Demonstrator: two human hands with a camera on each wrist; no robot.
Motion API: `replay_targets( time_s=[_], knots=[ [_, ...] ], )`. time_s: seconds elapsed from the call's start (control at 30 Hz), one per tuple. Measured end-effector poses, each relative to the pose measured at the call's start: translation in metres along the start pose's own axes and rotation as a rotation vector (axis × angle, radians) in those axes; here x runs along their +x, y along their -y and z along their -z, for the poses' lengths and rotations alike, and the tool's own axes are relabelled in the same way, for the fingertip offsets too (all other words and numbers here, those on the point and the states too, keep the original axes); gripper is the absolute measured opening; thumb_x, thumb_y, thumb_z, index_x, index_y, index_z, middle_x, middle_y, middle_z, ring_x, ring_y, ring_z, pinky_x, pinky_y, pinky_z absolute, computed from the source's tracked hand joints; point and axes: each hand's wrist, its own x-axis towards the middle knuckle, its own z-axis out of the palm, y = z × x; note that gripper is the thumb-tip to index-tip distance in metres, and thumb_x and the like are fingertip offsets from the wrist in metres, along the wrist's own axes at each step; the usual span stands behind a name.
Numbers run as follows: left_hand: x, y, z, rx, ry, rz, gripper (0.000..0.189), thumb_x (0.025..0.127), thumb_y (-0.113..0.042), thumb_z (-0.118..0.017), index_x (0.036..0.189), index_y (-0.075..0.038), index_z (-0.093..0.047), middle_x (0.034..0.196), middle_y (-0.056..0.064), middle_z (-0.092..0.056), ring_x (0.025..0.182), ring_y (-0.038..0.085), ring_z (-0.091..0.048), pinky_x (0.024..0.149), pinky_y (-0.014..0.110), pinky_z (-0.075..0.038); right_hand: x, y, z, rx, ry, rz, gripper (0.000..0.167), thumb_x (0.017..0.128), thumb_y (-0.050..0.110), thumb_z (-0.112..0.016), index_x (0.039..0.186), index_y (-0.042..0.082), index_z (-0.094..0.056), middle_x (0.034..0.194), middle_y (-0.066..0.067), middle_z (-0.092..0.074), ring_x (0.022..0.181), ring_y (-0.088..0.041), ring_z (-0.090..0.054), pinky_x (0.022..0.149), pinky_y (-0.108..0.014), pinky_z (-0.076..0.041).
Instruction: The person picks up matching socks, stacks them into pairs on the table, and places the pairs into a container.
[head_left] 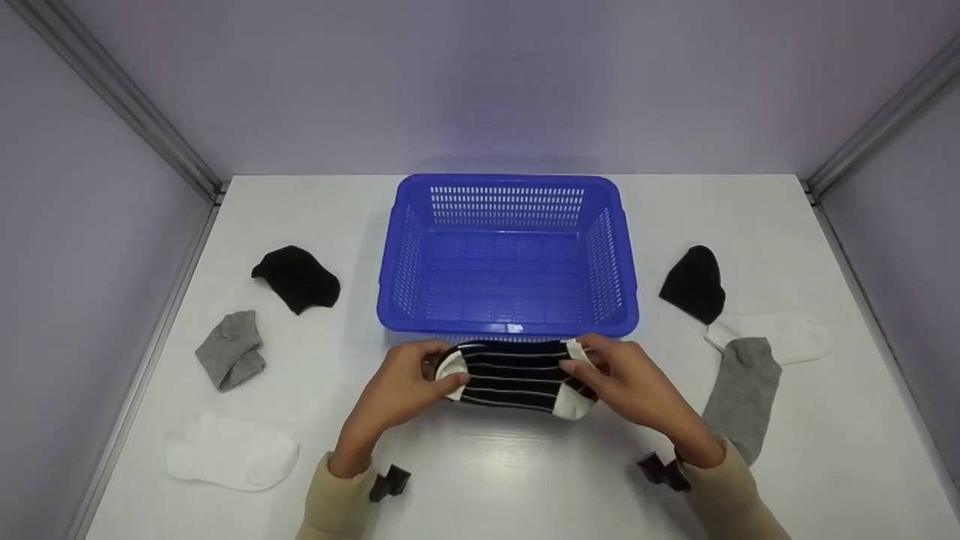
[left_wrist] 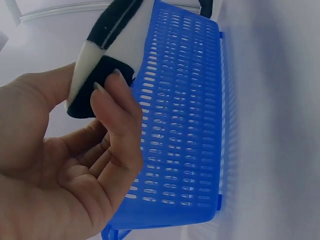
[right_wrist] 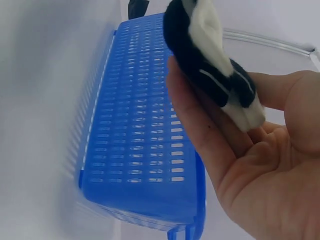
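A black sock with thin white stripes and white ends (head_left: pixel 514 375) is stretched sideways between both hands, just in front of the basket. My left hand (head_left: pixel 409 381) pinches its left end between thumb and fingers. At the other end, my right hand (head_left: pixel 626 379) grips the white part the same way. The left wrist view has the sock's end (left_wrist: pixel 100 65) between thumb and fingertips. Seen from the right wrist, the folded sock (right_wrist: pixel 212 65) lies against the fingers with the thumb on its other side.
Behind the hands stands a blue plastic basket (head_left: pixel 386 300). On the left lie a black sock (head_left: pixel 298 279), a grey sock (head_left: pixel 231 350) and a white sock (head_left: pixel 231 452). To the right are a black sock (head_left: pixel 696 285), a white sock (head_left: pixel 795 337) and a grey sock (head_left: pixel 744 397).
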Motion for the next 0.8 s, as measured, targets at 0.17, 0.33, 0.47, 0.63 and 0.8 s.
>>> replay_targets(
  time_s=[0.17, 0.33, 0.47, 0.63, 0.8],
  knots=[
    [0.004, -0.009, 0.007, -0.003, -0.014, -0.018, 0.012, 0.096, -0.019, -0.074, 0.099, -0.007, -0.072, 0.072, -0.006, -0.057, 0.061, 0.004, -0.048, 0.054, 0.019, -0.039, 0.001, 0.007, 0.005, 0.01, -0.053, -0.008, 0.015, 0.103, 0.022, -0.069, 0.104, 0.007, -0.066, 0.066, 0.01, -0.046, 0.057, 0.0, -0.041, 0.054, -0.021, -0.038],
    [0.011, -0.019, 0.014, -0.002, -0.012, -0.026, 0.013, 0.098, -0.019, -0.072, 0.103, -0.007, -0.075, 0.073, -0.003, -0.063, 0.06, 0.006, -0.051, 0.054, 0.02, -0.041, 0.002, 0.011, 0.013, 0.081, -0.092, -0.037, 0.02, 0.101, 0.019, -0.071, 0.115, 0.004, -0.07, 0.088, -0.003, -0.075, 0.072, -0.005, -0.068, 0.063, -0.023, -0.054],
    [0.02, -0.026, 0.021, 0.01, -0.004, -0.03, 0.019, 0.1, -0.02, -0.071, 0.113, -0.006, -0.075, 0.083, 0.001, -0.071, 0.067, 0.009, -0.057, 0.058, 0.022, -0.045, 0.007, 0.014, 0.022, 0.115, -0.107, -0.087, 0.024, 0.099, 0.021, -0.074, 0.116, 0.004, -0.072, 0.099, -0.011, -0.08, 0.083, -0.012, -0.077, 0.061, -0.026, -0.058],
    [0.034, -0.038, 0.032, -0.001, 0.002, -0.059, 0.026, 0.101, -0.02, -0.07, 0.122, -0.005, -0.072, 0.099, 0.007, -0.074, 0.079, 0.012, -0.062, 0.067, 0.023, -0.05, 0.017, 0.019, 0.035, 0.15, -0.113, -0.137, 0.037, 0.097, 0.022, -0.077, 0.125, -0.001, -0.067, 0.102, -0.015, -0.08, 0.084, -0.009, -0.076, 0.062, -0.024, -0.058],
    [0.047, -0.047, 0.043, 0.011, -0.022, -0.048, 0.033, 0.101, -0.016, -0.069, 0.132, -0.003, -0.066, 0.107, 0.006, -0.068, 0.087, 0.014, -0.06, 0.076, 0.024, -0.05, 0.029, 0.022, 0.047, 0.19, -0.099, -0.12, 0.043, 0.097, 0.018, -0.076, 0.133, -0.002, -0.062, 0.11, -0.019, -0.077, 0.089, -0.007, -0.075, 0.07, -0.024, -0.06]
  ],
)
